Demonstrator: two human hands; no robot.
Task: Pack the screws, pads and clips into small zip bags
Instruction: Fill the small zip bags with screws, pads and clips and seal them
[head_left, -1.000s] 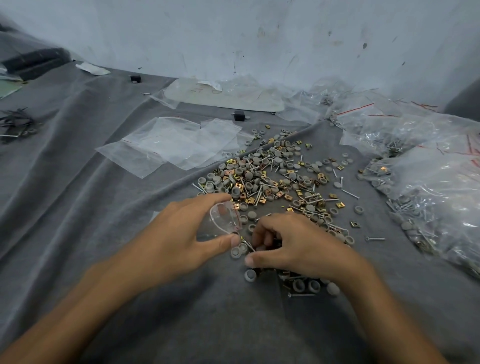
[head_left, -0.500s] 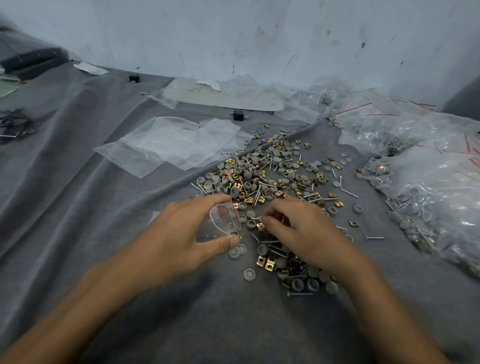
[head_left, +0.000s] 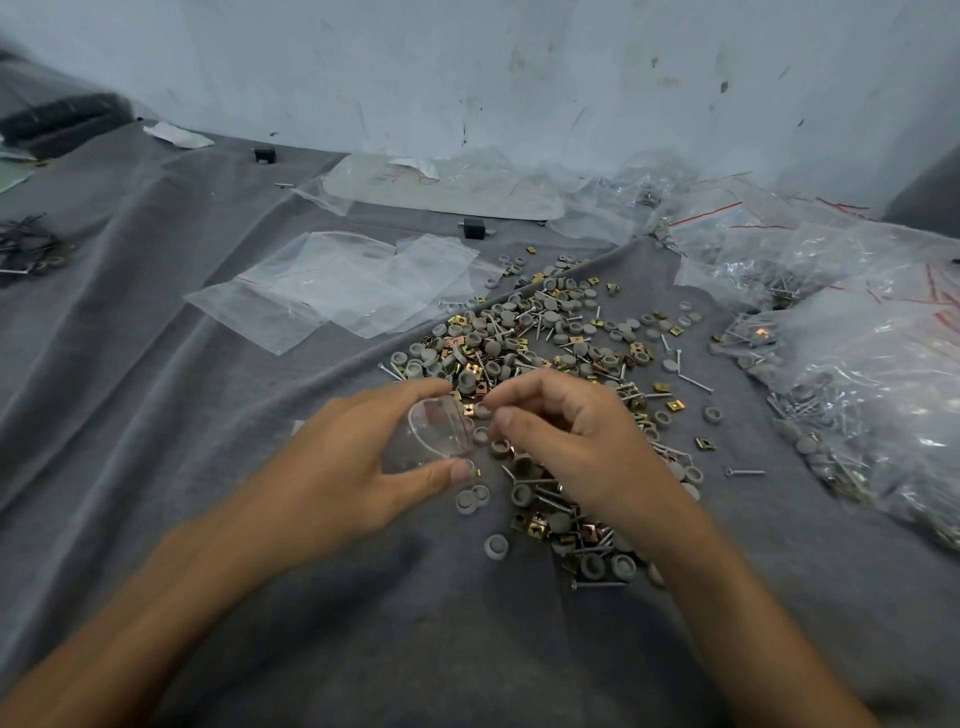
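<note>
A loose heap of grey round pads, brass clips and thin screws (head_left: 540, 343) lies spread on the grey cloth. My left hand (head_left: 358, 462) holds a small clear zip bag (head_left: 434, 434) with its mouth held open between thumb and fingers, facing right. My right hand (head_left: 576, 447) hovers just right of the bag's mouth with fingers curled over the near part of the heap; what its fingertips hold is hidden. A smaller cluster of pads and clips (head_left: 582, 540) lies under my right wrist.
Empty flat zip bags (head_left: 337, 291) lie to the left of the heap. Filled bags of parts (head_left: 857, 374) are piled along the right. A pale flat board (head_left: 447, 187) lies by the back wall, with small black blocks (head_left: 474, 228) near it.
My right hand has moved up from the near cluster and left toward the bag's mouth. My left hand and the bag stayed nearly still.
</note>
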